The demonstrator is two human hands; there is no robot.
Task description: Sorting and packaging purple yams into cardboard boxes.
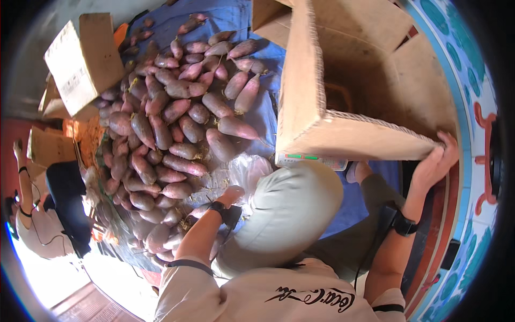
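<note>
A large open cardboard box [362,139] stands on a digital scale [312,160] whose green-lit display shows beneath its near edge. My right hand [436,161] grips the box's near right corner, fingers over the rim. Inside, the part of the box that shows is shadowed, with no sweet potatoes visible. My left hand [232,195] is beside a clear plastic bag [251,173] at my knee; its fingers are partly hidden, and whether it holds the bag cannot be told. A big heap of purple-skinned sweet potatoes [161,120] spreads over a blue tarp [263,108] to my left.
Another cardboard box [102,52] stands tilted behind the heap, and a further carton [52,147] is at the left. A person [44,229] sits at far left near a dark chair back [68,205]. A blue patterned tiled wall [474,237] borders the right side.
</note>
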